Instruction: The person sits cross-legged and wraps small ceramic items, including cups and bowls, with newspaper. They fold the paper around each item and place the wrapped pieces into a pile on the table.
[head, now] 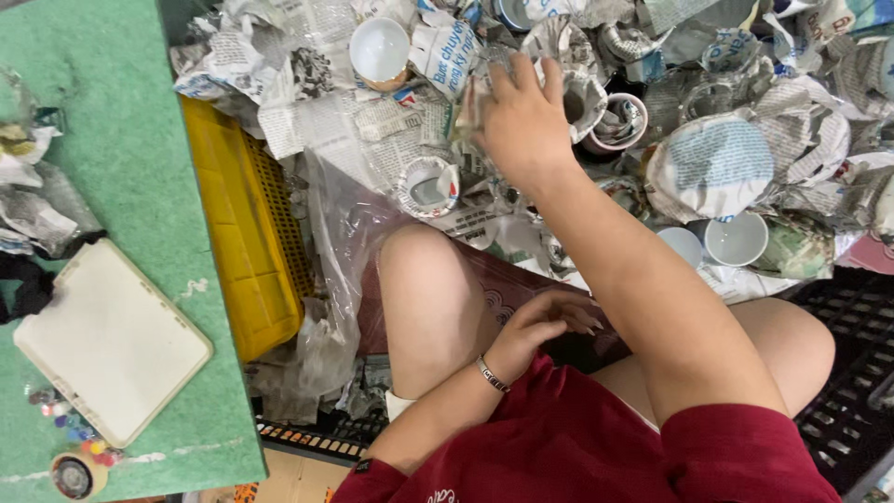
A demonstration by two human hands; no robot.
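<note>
**Hands at the wrapped-cup pile**

Your right hand [521, 116] is reaching into the heap of crumpled newspaper [372, 121], fingers curling over a paper-wrapped bundle [475, 98]; it looks like a grasp, though the back of the hand is hiding the grip, so you cannot be sure. Your left hand [545, 321] is resting loosely curled and empty on your lap. Several white cups [736, 239] are already lying bare among the paper, one upturned cup [379, 49] sitting near the yellow crate [244, 251]. Many bundles, such as the large wrapped bowl [710, 166], are staying covered, so most of the pile appears untouched.
</note>
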